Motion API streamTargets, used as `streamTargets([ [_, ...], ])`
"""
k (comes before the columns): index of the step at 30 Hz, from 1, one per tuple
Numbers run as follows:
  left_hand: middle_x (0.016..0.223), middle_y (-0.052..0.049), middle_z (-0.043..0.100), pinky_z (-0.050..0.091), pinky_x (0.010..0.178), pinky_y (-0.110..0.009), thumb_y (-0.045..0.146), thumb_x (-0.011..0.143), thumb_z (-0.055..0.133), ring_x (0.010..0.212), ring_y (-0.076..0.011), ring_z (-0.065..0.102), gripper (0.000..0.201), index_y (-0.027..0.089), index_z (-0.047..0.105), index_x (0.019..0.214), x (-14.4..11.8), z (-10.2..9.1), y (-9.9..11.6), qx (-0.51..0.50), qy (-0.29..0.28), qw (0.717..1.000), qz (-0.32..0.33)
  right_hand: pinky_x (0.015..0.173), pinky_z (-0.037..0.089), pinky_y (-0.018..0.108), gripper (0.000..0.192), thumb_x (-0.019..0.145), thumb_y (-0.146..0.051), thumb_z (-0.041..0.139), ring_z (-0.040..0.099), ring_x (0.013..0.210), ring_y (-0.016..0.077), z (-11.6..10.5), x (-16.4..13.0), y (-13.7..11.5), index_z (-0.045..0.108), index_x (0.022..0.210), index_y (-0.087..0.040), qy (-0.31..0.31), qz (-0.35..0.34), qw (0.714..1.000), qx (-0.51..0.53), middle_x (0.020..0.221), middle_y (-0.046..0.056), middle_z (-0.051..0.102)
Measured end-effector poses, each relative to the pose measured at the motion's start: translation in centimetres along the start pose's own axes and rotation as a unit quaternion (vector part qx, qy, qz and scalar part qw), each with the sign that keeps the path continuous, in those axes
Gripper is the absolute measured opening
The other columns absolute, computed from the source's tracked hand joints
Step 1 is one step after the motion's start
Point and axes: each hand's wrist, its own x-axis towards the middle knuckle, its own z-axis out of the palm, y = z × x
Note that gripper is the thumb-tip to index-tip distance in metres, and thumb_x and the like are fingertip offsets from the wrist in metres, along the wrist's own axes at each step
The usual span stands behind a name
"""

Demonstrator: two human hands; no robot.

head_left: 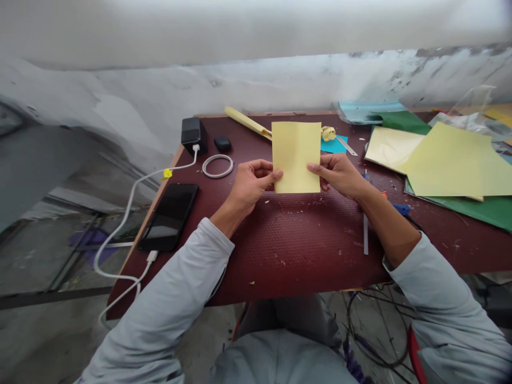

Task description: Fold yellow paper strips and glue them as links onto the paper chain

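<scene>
Left hand (251, 185) pinches the yellow paper sheet (296, 149) at eight o'clock, right hand (341, 174) at four; press lightly, evenly.

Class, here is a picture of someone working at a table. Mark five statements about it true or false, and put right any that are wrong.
1. The left hand and the right hand both hold the small yellow sheet. True.
2. The phone lies on the right-hand side of the table. False: the phone lies near the table's left edge.
3. A white cable is plugged into the black box. True.
4. The large sheet at the right is red. False: the large sheet is yellow.
5. The small yellow sheet is crumpled into a ball. False: it is spread out between the hands.
</scene>
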Motion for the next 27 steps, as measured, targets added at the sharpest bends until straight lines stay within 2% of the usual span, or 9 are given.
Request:
streamTargets([
  [10, 0.093, -0.010, 0.083, 0.065, 0.064, -0.027, 0.041, 0.066, 0.105, 0.075, -0.0166, 0.076, 0.046, 0.016, 0.076, 0.092, 0.0, -0.1, 0.0, -0.001, 0.001, 1.000, -0.007, 0.037, 0.035, 0.022, 0.045, 0.100, -0.058, 0.080, 0.051, 0.042, 0.0077, 0.1, 0.0, -0.1, 0.072, 0.080, -0.019, 0.002, -0.004, 1.000, -0.002, 0.054, -0.002, 0.060],
  [16, 0.086, -0.007, 0.081, 0.063, 0.060, -0.023, 0.046, 0.063, 0.107, 0.067, -0.0135, 0.074, 0.052, 0.014, 0.075, 0.089, 0.0, -0.2, -0.1, 0.020, -0.023, 0.999, -0.026, 0.038, 0.033, 0.022, 0.048, 0.101, -0.058, 0.080, 0.049, 0.042, 0.0073, -0.1, 0.0, -0.2, 0.066, 0.074, -0.021, 0.029, -0.026, 0.999, -0.016, 0.053, -0.003, 0.058],
  [23, 0.086, -0.008, 0.082, 0.065, 0.061, -0.026, 0.043, 0.063, 0.108, 0.069, -0.0181, 0.080, 0.056, 0.015, 0.072, 0.095, -0.1, -0.4, 0.0, 0.009, -0.049, 0.997, -0.052, 0.038, 0.032, 0.023, 0.046, 0.101, -0.057, 0.080, 0.050, 0.042, 0.0079, -0.8, 0.2, 0.5, 0.068, 0.076, -0.021, 0.054, -0.034, 0.998, -0.022, 0.054, -0.003, 0.059],
  [27, 0.080, -0.006, 0.080, 0.062, 0.056, -0.024, 0.042, 0.065, 0.108, 0.063, -0.0166, 0.077, 0.054, 0.015, 0.071, 0.094, -0.1, -0.4, 0.3, 0.012, -0.063, 0.997, -0.052, 0.038, 0.032, 0.023, 0.047, 0.102, -0.057, 0.079, 0.050, 0.042, 0.0080, -1.0, 0.2, 0.6, 0.068, 0.076, -0.020, 0.051, -0.040, 0.998, -0.027, 0.054, -0.002, 0.060],
])
